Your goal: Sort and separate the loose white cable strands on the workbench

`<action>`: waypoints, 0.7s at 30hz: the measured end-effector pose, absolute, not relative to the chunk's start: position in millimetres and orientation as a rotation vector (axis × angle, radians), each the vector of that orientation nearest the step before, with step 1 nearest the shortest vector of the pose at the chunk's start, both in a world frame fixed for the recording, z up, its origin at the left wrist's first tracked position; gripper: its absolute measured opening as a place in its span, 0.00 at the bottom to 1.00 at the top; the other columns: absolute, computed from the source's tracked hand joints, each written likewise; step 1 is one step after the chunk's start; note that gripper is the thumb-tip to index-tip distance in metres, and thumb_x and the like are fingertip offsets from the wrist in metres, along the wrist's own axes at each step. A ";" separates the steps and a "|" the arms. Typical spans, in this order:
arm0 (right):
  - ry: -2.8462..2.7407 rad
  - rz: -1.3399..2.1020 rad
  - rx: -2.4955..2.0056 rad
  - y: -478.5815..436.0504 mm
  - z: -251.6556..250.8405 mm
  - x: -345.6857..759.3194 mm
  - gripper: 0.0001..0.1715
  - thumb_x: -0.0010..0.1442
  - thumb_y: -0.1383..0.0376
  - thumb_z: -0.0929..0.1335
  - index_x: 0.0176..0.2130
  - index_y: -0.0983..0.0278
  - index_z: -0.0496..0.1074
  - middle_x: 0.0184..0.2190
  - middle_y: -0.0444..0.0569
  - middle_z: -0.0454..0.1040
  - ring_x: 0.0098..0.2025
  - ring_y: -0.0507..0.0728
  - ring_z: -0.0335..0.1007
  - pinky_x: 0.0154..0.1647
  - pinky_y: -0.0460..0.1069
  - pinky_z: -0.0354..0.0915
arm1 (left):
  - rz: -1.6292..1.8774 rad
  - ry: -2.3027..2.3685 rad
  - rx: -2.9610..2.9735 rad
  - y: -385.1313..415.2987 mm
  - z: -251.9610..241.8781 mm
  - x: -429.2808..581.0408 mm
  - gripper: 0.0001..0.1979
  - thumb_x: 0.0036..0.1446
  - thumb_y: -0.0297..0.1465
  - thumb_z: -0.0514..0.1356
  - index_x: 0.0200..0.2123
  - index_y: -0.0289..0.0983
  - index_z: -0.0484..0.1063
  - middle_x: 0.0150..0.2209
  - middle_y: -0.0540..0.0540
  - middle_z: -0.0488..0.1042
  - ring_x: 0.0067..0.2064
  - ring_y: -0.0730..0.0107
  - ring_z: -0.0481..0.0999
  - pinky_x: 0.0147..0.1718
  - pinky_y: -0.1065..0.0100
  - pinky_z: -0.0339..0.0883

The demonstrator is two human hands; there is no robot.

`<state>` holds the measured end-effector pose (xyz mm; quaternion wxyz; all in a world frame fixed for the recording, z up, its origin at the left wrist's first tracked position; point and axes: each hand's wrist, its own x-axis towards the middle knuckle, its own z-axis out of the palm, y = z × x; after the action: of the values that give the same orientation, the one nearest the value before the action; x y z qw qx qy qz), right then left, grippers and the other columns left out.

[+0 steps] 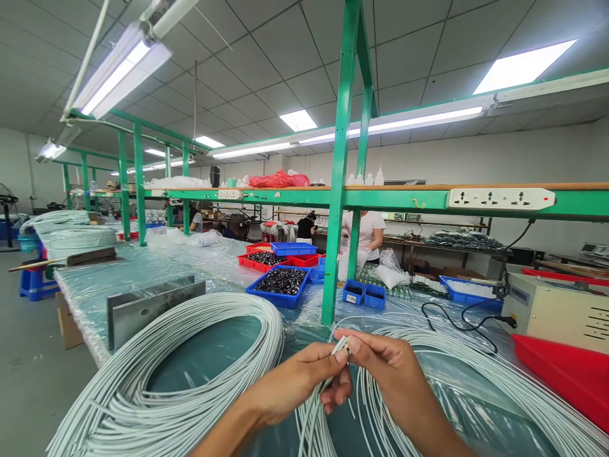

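Both hands meet over the table, just in front of the green post. My left hand (309, 381) is closed around the ends of several white cables (316, 416), which hang down below it. Fingertips of my right hand (385, 365) pinch at the same cable tips; a small dark spot shows there, too small to name. On the left lies a large coil of white cable (190, 330). A second coil (504, 374) spreads under and beyond my right hand.
A green post (337, 190) rises close ahead, carrying a shelf with a power strip (501, 198). Blue bin (280, 285) holds small dark parts. Metal plates (155, 308) stand at left. A beige machine (556, 311) and red tray (566, 374) sit right. A person (368, 231) works across the table.
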<state>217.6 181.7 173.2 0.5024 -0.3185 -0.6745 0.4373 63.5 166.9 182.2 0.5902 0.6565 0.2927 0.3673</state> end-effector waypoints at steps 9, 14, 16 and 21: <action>-1.733 0.905 -0.737 176.3 168.8 214.9 0.26 0.58 0.51 0.60 0.50 0.62 0.68 0.51 0.52 0.68 0.54 0.61 0.60 0.56 0.59 0.55 | 0.886 0.717 1.663 164.9 182.6 65.0 0.20 0.59 0.41 0.46 0.21 0.35 0.62 0.18 0.51 0.60 0.20 0.77 0.54 0.21 0.70 0.49; -1.668 0.823 -0.780 173.9 168.6 219.9 0.28 0.61 0.49 0.53 0.49 0.58 0.68 0.53 0.47 0.66 0.58 0.59 0.53 0.60 0.58 0.46 | 0.913 0.684 1.517 165.0 178.2 63.8 0.17 0.58 0.43 0.48 0.27 0.35 0.64 0.19 0.56 0.49 0.21 0.77 0.44 0.21 0.70 0.40; -1.584 0.779 -0.780 176.6 168.2 221.8 0.26 0.60 0.49 0.55 0.42 0.57 0.74 0.50 0.46 0.68 0.56 0.60 0.57 0.59 0.58 0.49 | 0.904 0.686 1.486 163.7 177.4 63.6 0.17 0.58 0.43 0.48 0.26 0.36 0.61 0.19 0.56 0.49 0.21 0.77 0.44 0.21 0.70 0.39; -1.454 0.867 -0.737 182.9 169.2 223.5 0.22 0.56 0.51 0.61 0.30 0.60 0.77 0.43 0.48 0.74 0.48 0.62 0.65 0.54 0.57 0.55 | 0.887 0.664 1.463 161.2 181.6 63.6 0.16 0.58 0.42 0.49 0.24 0.36 0.59 0.19 0.56 0.49 0.22 0.77 0.45 0.22 0.70 0.39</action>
<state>223.5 182.9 169.2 0.6033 -0.3183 -0.6281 0.3744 63.6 161.2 181.6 0.6076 0.6331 0.2874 0.3838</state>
